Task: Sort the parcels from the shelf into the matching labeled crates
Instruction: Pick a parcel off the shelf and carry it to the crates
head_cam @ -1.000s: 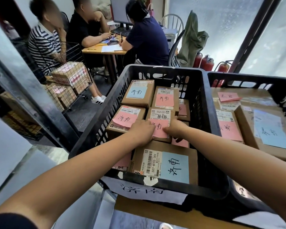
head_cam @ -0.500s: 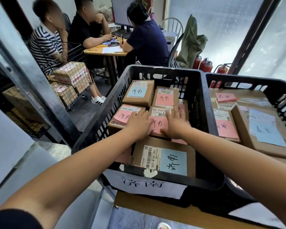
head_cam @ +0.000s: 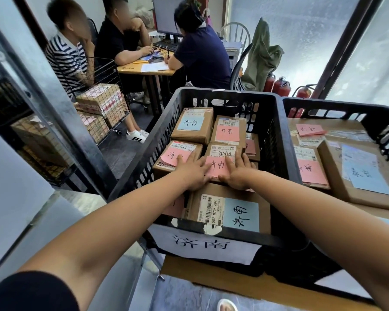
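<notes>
Two black crates side by side. Left crate [head_cam: 272, 131] shows at least six parcels. Left hand [head_cam: 192, 173] and right hand [head_cam: 238, 173], fingers straight, lie flat on middle pink-note parcel [head_cam: 221, 152] inside it. Right crate [head_cam: 337, 108] shows three parcels.

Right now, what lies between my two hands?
In the head view, the pink note on a brown parcel shows between left hand and right hand.

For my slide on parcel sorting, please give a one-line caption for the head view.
In the black crate, left hand and right hand rest flat on pink-noted parcels.
</notes>
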{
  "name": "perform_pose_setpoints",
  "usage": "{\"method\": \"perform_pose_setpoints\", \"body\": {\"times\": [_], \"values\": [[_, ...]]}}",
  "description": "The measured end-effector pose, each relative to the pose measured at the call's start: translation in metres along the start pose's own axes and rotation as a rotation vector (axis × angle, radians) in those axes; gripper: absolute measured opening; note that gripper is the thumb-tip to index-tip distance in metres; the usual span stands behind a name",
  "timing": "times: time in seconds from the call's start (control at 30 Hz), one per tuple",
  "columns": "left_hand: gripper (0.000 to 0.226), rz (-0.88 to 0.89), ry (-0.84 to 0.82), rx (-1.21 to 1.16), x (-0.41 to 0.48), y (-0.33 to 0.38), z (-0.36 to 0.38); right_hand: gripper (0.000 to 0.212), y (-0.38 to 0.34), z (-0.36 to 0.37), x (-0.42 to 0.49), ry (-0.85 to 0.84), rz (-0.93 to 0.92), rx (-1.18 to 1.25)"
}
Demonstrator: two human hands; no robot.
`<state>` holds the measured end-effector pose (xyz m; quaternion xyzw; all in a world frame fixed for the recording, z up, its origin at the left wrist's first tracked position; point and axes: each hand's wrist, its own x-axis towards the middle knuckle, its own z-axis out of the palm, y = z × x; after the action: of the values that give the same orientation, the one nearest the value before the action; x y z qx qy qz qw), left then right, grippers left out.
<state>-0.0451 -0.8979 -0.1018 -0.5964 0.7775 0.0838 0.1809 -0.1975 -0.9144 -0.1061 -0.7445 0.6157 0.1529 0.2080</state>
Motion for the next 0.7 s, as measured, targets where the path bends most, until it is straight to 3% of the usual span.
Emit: {"method": "perform_pose_setpoints", "body": {"times": [0.37,0.7], "values": [[0.063,0.072,0.147,-0.005,-0.041,-0.01,-0.011,0.088,0.001,-0.001,-0.053,0.258,-0.152,-0.007],[0.057,-0.183,0.328,-0.074,-0.123,0.024,-0.02,0.082,0.0,-0.006,-0.102,0.379,-0.417,-0.025]]}}
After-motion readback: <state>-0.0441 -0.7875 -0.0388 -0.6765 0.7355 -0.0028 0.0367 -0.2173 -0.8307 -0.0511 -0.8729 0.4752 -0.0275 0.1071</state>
